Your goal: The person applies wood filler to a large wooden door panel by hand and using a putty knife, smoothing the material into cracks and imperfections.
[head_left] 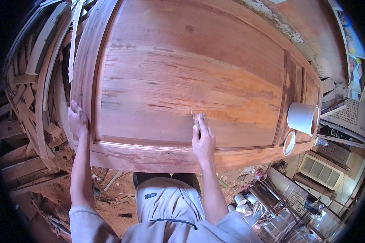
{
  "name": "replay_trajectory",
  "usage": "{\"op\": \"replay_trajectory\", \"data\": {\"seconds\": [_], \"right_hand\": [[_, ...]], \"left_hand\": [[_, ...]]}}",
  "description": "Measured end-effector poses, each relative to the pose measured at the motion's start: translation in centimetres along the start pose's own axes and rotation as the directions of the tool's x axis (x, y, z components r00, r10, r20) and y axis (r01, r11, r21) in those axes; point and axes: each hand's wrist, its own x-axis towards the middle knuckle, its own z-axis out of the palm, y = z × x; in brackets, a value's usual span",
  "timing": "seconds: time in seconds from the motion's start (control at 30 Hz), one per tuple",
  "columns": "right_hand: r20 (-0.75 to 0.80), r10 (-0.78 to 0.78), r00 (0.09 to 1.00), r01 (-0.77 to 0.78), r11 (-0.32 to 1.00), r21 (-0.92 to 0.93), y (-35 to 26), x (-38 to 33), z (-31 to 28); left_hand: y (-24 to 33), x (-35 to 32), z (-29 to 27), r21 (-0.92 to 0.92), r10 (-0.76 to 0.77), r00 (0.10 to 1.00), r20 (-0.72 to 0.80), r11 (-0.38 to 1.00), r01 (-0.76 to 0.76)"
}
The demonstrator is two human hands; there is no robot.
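A large reddish wooden door panel [150, 65] with raised frame strips lies in front of me. My left hand [78, 119] grips its left edge, fingers curled on the frame. Over the lower middle of the panel, my right hand [202, 135] is closed around a small flat spreader [198, 116], whose pale edge touches the wood. Around that edge is a streak of orange-brown paste [221, 116]. The wood to the right looks more orange, and darker smears mark the left and middle. The spreader's handle is mostly hidden by my fingers.
A white tub [302, 117] lies tipped on the panel's right end, with a round white lid [289, 143] beside it. Wood offcuts [36, 97] are piled at left. Below right, several cans [241, 202] and clutter cover the sawdust-strewn floor [117, 198].
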Motion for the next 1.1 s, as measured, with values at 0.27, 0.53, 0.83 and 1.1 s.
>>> {"op": "replay_trajectory", "data": {"seconds": [0.27,0.53,0.83,1.1], "right_hand": [[0.157,0.024,0.987,-0.009,0.996,-0.091,0.4,-0.9,-2.6],[0.53,-0.212,0.821,0.443,0.822,-0.357,0.3,8.0,-6.3],[0.67,-0.151,0.727,0.521,0.757,-0.394,5.1,9.5,-11.8],[0.692,0.135,0.709,0.45,0.669,-0.592,11.0,11.1,-19.2]], "left_hand": [[0.8,-0.6,-0.9,-0.016,-0.044,0.996,0.082,0.999,0.046],[0.7,-0.4,0.0,0.008,0.017,0.999,-0.033,1.0,-0.017],[-1.6,0.8,1.2,-0.015,0.068,0.997,-0.034,0.998,-0.068],[-1.5,1.1,0.9,-0.017,0.084,0.996,-0.013,0.996,-0.084]]}}
